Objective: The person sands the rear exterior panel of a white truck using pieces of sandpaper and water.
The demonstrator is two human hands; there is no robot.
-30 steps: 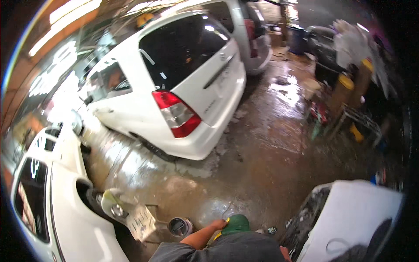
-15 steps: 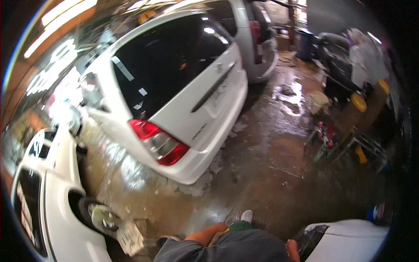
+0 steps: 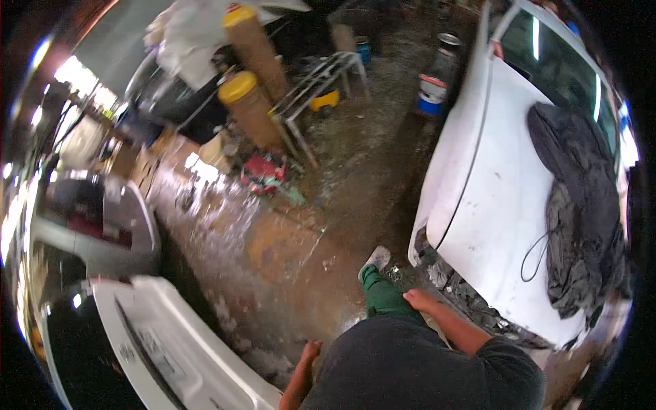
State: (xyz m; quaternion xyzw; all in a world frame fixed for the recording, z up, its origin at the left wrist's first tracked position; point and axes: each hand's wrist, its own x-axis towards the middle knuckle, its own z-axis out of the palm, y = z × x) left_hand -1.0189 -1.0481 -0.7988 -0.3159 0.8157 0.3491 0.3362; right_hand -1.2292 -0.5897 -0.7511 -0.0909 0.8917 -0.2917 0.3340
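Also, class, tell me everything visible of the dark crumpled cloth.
The dark crumpled cloth looks like fabric, near-black above, greyer below, bunched in folds. It lies lengthwise on the white car bonnet, upper end by the glass windscreen. A thin dark loop shows at its left edge; the bare right hand isn't touching it.

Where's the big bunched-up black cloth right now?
In the head view, the black cloth is on the right, heaped on the white hood with its upper end by the windshield, farther right than the person's right hand.
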